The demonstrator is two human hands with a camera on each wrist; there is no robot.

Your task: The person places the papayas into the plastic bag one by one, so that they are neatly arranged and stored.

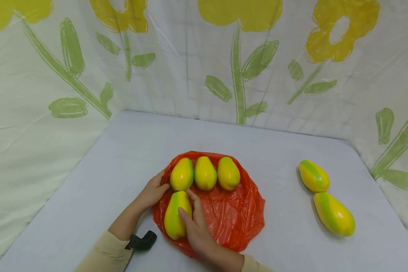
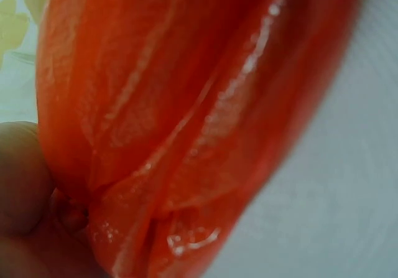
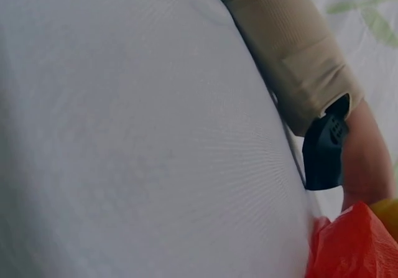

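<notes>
Head view alone shows four fruits on the orange bag (image 1: 234, 215) at frame centre, three in a row and a fourth fruit (image 1: 176, 216) below them, plus two more (image 1: 326, 202) at right on the white table (image 1: 285, 151); the left wrist view shows only blurred bag plastic against a fingertip. The right hand (image 1: 197, 226) lies on the fourth fruit, thumb and fingers curled round it, while the left hand (image 1: 153, 192) touches the row's leftmost fruit (image 1: 181, 174) and the bag's edge, its grip unclear. Flower-printed sheeting (image 1: 224, 56) walls the table.
</notes>
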